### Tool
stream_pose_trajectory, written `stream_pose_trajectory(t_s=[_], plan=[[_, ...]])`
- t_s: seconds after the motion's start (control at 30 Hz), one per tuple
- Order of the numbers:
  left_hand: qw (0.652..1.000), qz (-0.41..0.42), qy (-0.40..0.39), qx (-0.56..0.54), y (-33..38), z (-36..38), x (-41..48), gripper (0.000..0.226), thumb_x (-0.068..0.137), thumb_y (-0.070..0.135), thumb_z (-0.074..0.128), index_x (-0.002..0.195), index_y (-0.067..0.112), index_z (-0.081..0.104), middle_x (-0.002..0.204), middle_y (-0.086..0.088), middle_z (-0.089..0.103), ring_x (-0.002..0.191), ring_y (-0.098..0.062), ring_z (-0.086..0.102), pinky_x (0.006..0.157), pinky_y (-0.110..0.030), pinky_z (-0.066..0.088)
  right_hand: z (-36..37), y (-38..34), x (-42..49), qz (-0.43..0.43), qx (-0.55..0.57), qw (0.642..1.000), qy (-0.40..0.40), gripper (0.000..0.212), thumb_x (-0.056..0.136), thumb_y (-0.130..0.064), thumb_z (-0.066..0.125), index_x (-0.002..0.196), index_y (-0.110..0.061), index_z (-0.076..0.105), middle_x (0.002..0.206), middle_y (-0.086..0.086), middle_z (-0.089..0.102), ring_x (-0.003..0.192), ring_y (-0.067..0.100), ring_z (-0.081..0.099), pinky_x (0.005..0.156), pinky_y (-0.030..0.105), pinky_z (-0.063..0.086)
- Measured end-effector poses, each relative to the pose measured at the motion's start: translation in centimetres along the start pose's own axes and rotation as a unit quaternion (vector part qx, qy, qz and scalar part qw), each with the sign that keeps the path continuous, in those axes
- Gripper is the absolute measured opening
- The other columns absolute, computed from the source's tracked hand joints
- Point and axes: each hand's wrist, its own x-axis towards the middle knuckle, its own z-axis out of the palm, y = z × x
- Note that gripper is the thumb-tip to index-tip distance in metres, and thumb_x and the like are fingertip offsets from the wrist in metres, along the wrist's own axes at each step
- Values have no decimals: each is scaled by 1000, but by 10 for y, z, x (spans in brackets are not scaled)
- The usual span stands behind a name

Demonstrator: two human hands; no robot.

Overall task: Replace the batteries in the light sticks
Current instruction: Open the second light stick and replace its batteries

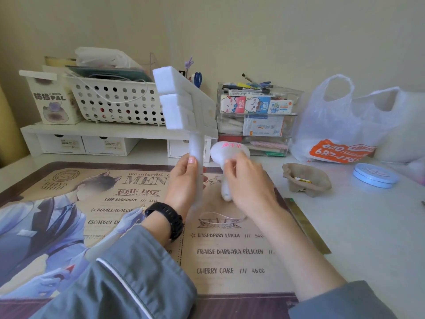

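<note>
As L hand (184, 183) grips, stick (184, 107) upright.

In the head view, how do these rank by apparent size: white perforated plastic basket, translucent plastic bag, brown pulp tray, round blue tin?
1. translucent plastic bag
2. white perforated plastic basket
3. brown pulp tray and round blue tin: they look alike, so unranked.

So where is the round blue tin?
In the head view, the blue tin sits far right on the desk, beside the brown cardboard tray and in front of the plastic bag.
</note>
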Motion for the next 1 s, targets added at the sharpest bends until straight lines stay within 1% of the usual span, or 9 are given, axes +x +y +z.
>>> stream_pose_trajectory(t_s=[0.1,0.2,0.33,0.47,0.63,0.73,0.8,0.9,1.0], plan=[[1000,26,3,16,2,-1,1,28,103,27,32,92,22,57,76,1,53,64,-15,53,66,-34,46,-32,33,8,118,-182,976,-36,5,95,-17,48,95,-13,52,112,11,61,104,34,57,60,30,35],[1000,19,0,-3,2,1,0,29,102,30,33,89,25,59,68,4,53,59,-15,52,63,-32,45,-41,57,6,205,-270,926,-168,30,95,-12,46,123,-12,54,127,8,56,118,29,52,71,28,40],[999,5,-22,-26,2,0,-1,31,102,34,35,88,24,61,54,11,56,59,-16,51,60,-31,44,-36,66,6,229,-265,915,-202,31,95,-11,42,124,-13,54,131,7,54,120,26,52,74,29,39],[999,1,-29,-36,4,0,-1,32,102,33,34,88,21,60,52,11,56,58,-16,49,60,-30,44,-34,70,8,246,-220,918,-220,30,91,-7,44,119,-11,54,115,10,56,108,28,55,73,30,41],[999,8,-36,-34,3,1,-3,30,102,31,34,91,21,59,64,4,54,57,-14,50,58,-29,44,-33,70,9,230,-201,921,-243,28,85,-2,44,112,-9,51,97,8,48,89,27,48,73,29,41],[999,7,-40,-34,3,1,-3,28,102,31,34,99,20,60,73,-1,52,56,-12,51,55,-26,45,-42,64,5,227,-209,925,-220,23,87,-5,45,107,-14,52,111,8,55,96,28,52,72,28,41],[998,9,-43,-34,4,1,-3,28,102,31,35,99,20,60,75,-1,52,54,-11,51,53,-25,44,-49,54,5,187,-205,953,-124,28,92,-8,47,118,-16,54,119,8,58,106,30,56,65,27,40],[997,6,-47,-54,7,3,-6,28,101,32,36,93,21,60,76,-1,52,50,-12,47,47,-25,42,-43,39,8,15,-84,992,89,12,95,-8,45,98,-19,46,83,1,55,88,35,57,57,34,32],[995,-23,-55,-77,10,5,-10,29,101,34,35,92,17,57,74,-2,49,44,-12,42,39,-21,36,-25,24,4,-157,23,982,102,21,93,-1,42,99,-20,49,75,0,54,74,29,52,58,38,37]])
